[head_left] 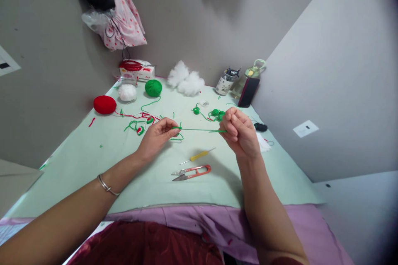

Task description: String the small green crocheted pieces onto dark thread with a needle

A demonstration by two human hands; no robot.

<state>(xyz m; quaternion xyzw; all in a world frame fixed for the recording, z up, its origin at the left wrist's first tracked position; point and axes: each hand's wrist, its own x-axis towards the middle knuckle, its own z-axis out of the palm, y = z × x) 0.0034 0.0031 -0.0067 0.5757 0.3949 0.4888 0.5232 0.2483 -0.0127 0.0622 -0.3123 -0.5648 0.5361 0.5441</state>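
Observation:
A strand of green yarn [199,129] is stretched taut between my two hands above the table. My left hand [160,134] pinches one end between thumb and fingers, where a small knotted bit and a loose loop show. The other end runs into the curled fingers of my right hand [239,130]. Below the strand lies a thin hook tool with a yellow handle [199,156]. Nearer to me are thread snips with orange handles [195,172], their blades pointing left. Small green crocheted balls [217,114] sit just behind my right hand.
At the back left are a red yarn ball [105,104], a white yarn ball [127,92] and a green yarn ball [153,88]. White stuffing [186,80] lies by the wall. A pen cup [224,85], a bottle [244,83] and a leaning phone [248,92] stand at the back right.

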